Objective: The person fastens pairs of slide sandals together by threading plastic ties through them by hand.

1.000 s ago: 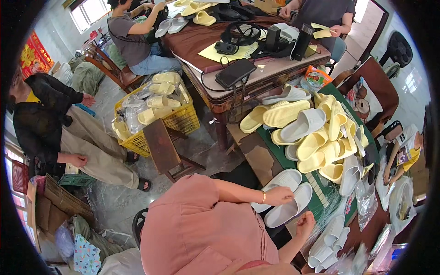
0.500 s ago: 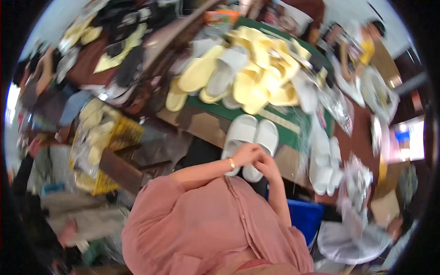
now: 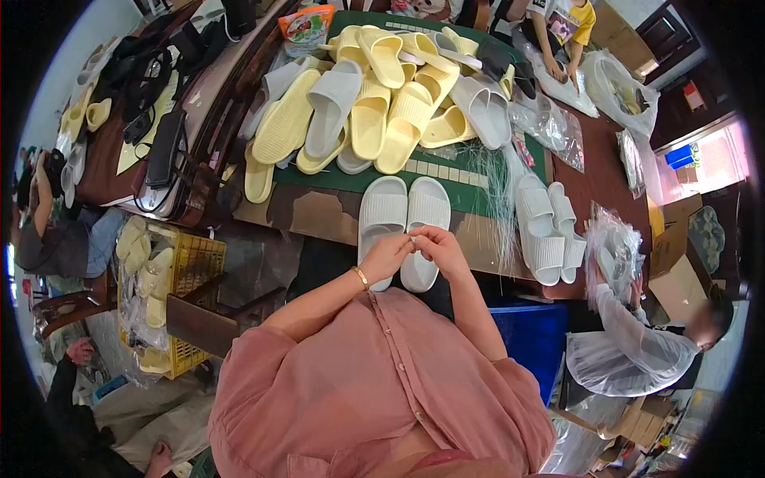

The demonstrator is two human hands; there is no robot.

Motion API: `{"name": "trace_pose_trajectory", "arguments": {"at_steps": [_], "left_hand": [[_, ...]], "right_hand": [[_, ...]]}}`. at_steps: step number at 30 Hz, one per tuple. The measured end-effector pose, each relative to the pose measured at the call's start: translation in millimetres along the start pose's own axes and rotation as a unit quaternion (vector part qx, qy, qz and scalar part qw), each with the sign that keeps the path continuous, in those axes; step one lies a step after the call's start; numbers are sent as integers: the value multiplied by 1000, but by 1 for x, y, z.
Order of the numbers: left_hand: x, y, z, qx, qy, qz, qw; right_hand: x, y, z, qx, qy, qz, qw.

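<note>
A pair of light grey slide slippers (image 3: pixel 429 203) lies side by side at the table's near edge, toes away from me. Over their heel halves, my left hand (image 3: pixel 386 258) and my right hand (image 3: pixel 443 252) meet, fingertips pinched together. Whatever lies between the fingertips is too small to make out. Just beyond is a heap of pale yellow slippers (image 3: pixel 371 116) mixed with grey slippers (image 3: pixel 332 108). Thin clear plastic strands (image 3: pixel 496 187) spread over the table edge to the right of the pair.
To the right, two more grey slippers (image 3: pixel 542 231) lie near clear plastic bags (image 3: pixel 562 131). A person in a sheer white top handles a bagged pair (image 3: pixel 615 251). A yellow crate (image 3: pixel 199 267) of slippers stands at left, and a blue bin (image 3: pixel 526 342) below the table at right.
My view has turned and steadied, so the table sits straighter. My hands remain together over the grey pair, with their fingertips now more clearly visible.
</note>
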State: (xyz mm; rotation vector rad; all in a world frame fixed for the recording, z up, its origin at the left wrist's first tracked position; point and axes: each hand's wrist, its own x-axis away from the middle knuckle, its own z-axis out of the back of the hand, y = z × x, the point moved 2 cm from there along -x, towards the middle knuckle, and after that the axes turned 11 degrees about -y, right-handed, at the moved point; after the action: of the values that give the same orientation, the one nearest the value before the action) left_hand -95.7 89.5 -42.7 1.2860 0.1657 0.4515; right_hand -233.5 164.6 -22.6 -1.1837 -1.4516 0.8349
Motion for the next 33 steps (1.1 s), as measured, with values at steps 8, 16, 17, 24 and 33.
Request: {"name": "trace_pose_trajectory", "arguments": {"at_steps": [8, 16, 17, 24, 33], "left_hand": [[17, -47, 3, -96, -33, -36, 994], [31, -28, -2, -218, -30, -29, 975], [36, -24, 4, -264, 20, -34, 964], [57, -11, 40, -313, 243, -73, 915], [57, -27, 116, 132, 410, -4, 903]], "right_hand": [[-15, 11, -1, -21, 86, -48, 995], [-9, 31, 30, -143, 64, -4, 988], [-12, 29, 26, -140, 44, -4, 989], [-16, 42, 22, -158, 7, -9, 987], [-5, 54, 17, -206, 29, -26, 978]]}}
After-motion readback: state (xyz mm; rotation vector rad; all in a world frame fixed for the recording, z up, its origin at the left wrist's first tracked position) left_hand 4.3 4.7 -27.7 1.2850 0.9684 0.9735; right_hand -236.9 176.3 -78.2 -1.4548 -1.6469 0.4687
